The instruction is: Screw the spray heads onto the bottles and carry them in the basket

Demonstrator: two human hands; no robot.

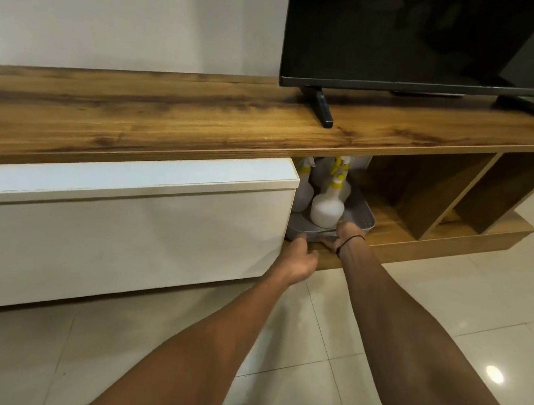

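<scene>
Under the shelf, the basket's (366, 215) near rim was gripped by both the left hand (301, 262) and right hand (345, 236); its bottles (326, 207) looked light, tippy, best carried level.

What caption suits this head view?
Both hands grip the grey basket of spray bottles in the TV stand.

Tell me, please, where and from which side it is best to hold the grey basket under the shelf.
Grip the basket by its front rim, coming from the open front: the wooden top blocks access from above and the bottles fill the inside. The left hand and right hand are at that rim.
</scene>
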